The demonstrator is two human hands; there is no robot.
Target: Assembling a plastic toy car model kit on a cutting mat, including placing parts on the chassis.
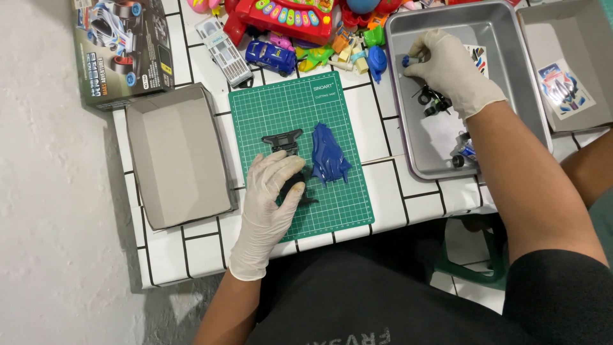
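Observation:
My left hand, in a white glove, presses down on a black toy-car chassis lying on the green cutting mat. A blue toy-car body shell lies on the mat just right of the chassis. My right hand, also gloved, reaches into the grey metal tray and pinches a small blue part between its fingertips. Small black wheels and parts lie in the tray under that hand.
An open grey cardboard box lid sits left of the mat. A toy-car kit box lies at the top left. Colourful toys crowd the back edge. A second cardboard box with a sticker sheet stands right of the tray.

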